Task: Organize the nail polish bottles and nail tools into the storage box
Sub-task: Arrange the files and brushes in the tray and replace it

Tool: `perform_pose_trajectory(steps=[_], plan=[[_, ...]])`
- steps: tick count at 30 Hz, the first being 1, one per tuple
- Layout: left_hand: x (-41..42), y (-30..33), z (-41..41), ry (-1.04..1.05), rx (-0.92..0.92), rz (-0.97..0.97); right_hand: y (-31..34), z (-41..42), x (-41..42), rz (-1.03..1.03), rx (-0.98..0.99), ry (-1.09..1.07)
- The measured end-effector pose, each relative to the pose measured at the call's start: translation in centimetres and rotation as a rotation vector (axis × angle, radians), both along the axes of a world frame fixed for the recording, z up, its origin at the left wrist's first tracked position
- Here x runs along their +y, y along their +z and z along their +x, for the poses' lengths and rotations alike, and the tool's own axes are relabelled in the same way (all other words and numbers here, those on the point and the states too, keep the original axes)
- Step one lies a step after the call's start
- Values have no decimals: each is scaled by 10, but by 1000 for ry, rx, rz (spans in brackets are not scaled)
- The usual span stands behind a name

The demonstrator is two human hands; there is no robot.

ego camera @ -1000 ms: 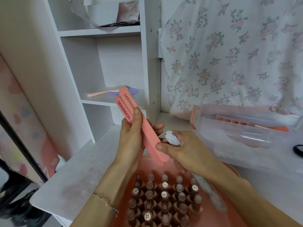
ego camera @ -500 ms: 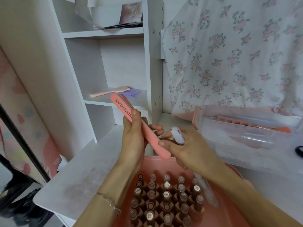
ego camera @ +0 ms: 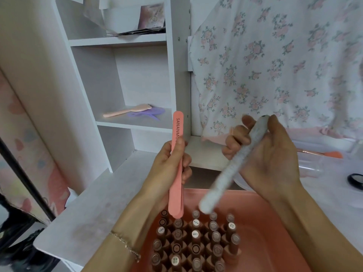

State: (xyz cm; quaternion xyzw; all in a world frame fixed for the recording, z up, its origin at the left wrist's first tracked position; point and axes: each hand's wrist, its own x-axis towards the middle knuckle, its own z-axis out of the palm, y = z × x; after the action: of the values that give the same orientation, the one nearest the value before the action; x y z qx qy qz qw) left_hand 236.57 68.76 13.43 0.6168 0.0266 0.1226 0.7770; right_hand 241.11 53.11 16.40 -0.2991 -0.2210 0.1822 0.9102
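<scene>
Head view: polish bottles point(ego camera: 196, 244) in pink box point(ego camera: 275, 242)

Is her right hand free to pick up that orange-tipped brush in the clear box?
Probably not yet. The right hand already grips the grey nail file, so its fingers are occupied, though nothing seems to stand between it and the orange-tipped brush beside it.

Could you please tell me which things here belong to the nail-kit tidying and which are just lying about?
Part of the job:
pink nail files, in the left hand
grey nail file, in the right hand
nail polish bottles
pink tray
clear storage box

Lying about:
hairbrush
purple comb
floral cloth
</scene>
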Motion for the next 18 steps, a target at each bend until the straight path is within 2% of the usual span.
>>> perform_pose_trajectory(steps=[8, 13, 18], plan=[[0, 3, -1, -193, 28, -111, -2, 0, -4, -4, 15, 134], [0, -3, 0, -192, 15, -78, -2, 0, -1, -50, -16, 95], [-1, -5, -1, -163, -3, 13, -5, 1, 5, -69, -27, -42]])
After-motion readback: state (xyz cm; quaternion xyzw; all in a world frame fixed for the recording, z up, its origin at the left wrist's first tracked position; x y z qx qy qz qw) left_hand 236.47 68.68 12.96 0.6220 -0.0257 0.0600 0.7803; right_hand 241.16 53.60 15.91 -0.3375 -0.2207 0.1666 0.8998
